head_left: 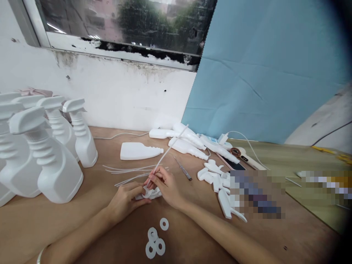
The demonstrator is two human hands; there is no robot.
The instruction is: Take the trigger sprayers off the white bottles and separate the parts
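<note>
My left hand (124, 201) is closed around a white sprayer head (156, 193), low over the table. My right hand (169, 187) pinches a thin white tube (172, 145) close to its lower end, which meets the sprayer head; my fingers hide the exact joint. The tube slants up and to the right. Just behind my hands lie several loose thin tubes (125, 170). White ring washers (160, 246) rest on the table nearer to me. A small screwdriver (183, 169) lies beyond my right hand.
Assembled white spray bottles (59, 168) stand at the left. One empty-necked bottle (134, 151) lies flat, with several more bottles (184, 146) piled against the wall. Loose trigger parts (216, 179) sit at the right, near a phone (232, 163) and a cable (251, 146).
</note>
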